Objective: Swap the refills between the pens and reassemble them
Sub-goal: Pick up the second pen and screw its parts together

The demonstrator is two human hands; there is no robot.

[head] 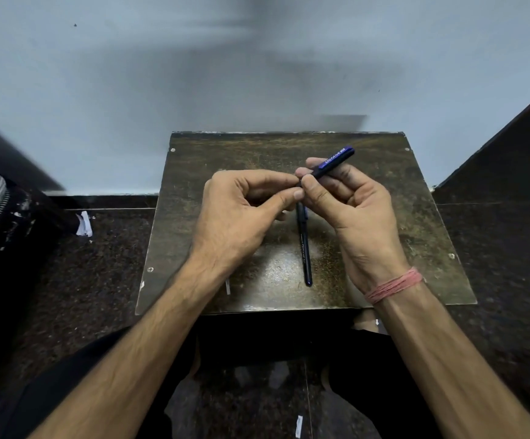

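The person holds a blue-capped pen [330, 166] above the surface [213, 153], the right hand [349, 204] wrapped around its barrel, the left hand [241, 210] pinching its near end at the fingertips. A second dark pen [305, 248] lies flat on the surface just below the hands. Both pens look light, stiff and smooth, so likely slippery; a firm grip on the barrel and a fingertip pinch at the tip section seems right for unscrewing. The refill inside would be thin and easily bent.
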